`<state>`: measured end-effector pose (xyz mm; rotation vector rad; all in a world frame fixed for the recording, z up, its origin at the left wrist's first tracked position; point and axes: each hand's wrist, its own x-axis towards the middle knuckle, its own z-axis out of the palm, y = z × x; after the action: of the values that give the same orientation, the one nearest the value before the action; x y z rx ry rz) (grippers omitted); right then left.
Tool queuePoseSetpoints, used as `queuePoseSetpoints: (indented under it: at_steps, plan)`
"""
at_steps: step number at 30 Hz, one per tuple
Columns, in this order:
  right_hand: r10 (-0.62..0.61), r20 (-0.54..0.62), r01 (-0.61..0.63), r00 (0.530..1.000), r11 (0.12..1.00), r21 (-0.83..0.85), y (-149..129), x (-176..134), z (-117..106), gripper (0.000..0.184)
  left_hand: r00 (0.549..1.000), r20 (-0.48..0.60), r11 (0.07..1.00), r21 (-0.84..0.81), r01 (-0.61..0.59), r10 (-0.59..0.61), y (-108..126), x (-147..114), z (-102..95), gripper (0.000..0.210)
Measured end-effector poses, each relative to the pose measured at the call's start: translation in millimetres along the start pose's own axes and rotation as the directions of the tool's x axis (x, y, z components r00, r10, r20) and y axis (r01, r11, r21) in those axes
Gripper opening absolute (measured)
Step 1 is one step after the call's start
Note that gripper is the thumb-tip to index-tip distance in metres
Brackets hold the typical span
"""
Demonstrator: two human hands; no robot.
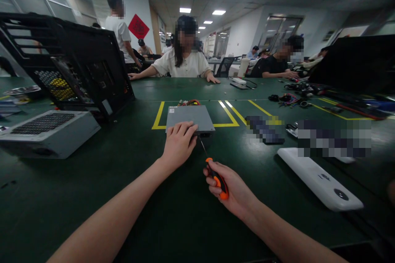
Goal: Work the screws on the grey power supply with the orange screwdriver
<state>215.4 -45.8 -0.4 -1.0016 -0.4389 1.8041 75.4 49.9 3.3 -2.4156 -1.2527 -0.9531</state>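
Two bare hands are reaching forward over the green tabletop (pixel 154 230), and we are holding both at a grey metal box (pixel 197 117) that is lying in the middle of the table, straight in front of us. Our left hand (pixel 180 139) is resting palm down on the box's near left part, its fingers stretching over the top without curling shut, its thumb lying along the near side. Our right hand (pixel 231 183) is gripping a screwdriver (pixel 219 183), the fingers wrapping around its orange and black handle. The thin shaft is pointing away from us at the box's near face and ending just below the top edge; we are not managing to tell whether its tip is touching the metal.

Coloured wires (pixel 189 102) are showing behind the box, and yellow tape lines (pixel 226 125) are running beside it. On our left, a second grey box (pixel 68 141) with a dark grille is lying in front of a black computer case (pixel 108 70). On our right, a white device (pixel 319 178) is lying well apart from the screwdriver. Across the table, a person in a white top (pixel 185 65) is sitting, resting both hands on the tabletop.
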Motion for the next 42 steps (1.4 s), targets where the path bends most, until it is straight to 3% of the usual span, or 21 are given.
queuePoseSetpoints:
  at_steps: [5, 10, 16, 21, 27, 32, 38, 42]
  plan:
    - [0.088, -0.017, -0.089, 0.996, 0.996, -0.013, -0.3, -1.4, 0.7, 0.029, 1.0, 0.01, 1.0, -0.016, -0.024, 0.024, -2.2, 1.4, -4.5, 0.028]
    - [-0.001, 0.019, 0.001, 1.0, 1.0, 0.014, 1.8, 0.3, 0.7, 0.013, 0.998, 0.024, 0.998, -0.018, -0.065, 0.066, -7.0, 4.6, -8.5, 0.026]
    - [0.085, -0.011, -0.085, 0.996, 0.996, -0.004, 0.5, -1.0, 3.9, 0.026, 0.997, 0.047, 0.998, -0.021, -0.058, 0.058, -10.4, 8.2, -9.2, 0.026]
    - [0.017, -0.001, -0.017, 1.0, 0.999, 0.027, -0.6, -2.7, 3.7, 0.01, 0.996, 0.063, 0.998, -0.024, -0.06, 0.061, -11.5, 9.7, -10.3, 0.026]
    - [0.103, 0.001, -0.103, 0.995, 0.995, -0.002, 0.6, -1.6, 3.5, 0.027, 0.997, 0.057, 0.998, 0.026, -0.053, 0.052, -7.3, 8.9, -9.2, 0.027]
    - [0.007, 0.019, -0.008, 1.0, 1.0, 0.027, 2.1, -0.6, 2.4, 0.011, 0.999, 0.035, 0.999, 0.033, -0.04, 0.039, -5.2, 6.9, -6.6, 0.027]
    - [0.107, -0.014, -0.107, 0.994, 0.994, 0.022, 0.0, -2.2, 4.6, 0.026, 0.999, 0.03, 0.999, 0.032, -0.03, 0.029, -3.6, 4.7, -6.3, 0.027]
    - [0.051, 0.007, -0.052, 0.999, 0.998, 0.044, 0.6, -0.1, 4.2, 0.014, 0.999, 0.029, 0.999, 0.028, -0.027, 0.026, -2.8, 4.2, -6.4, 0.027]
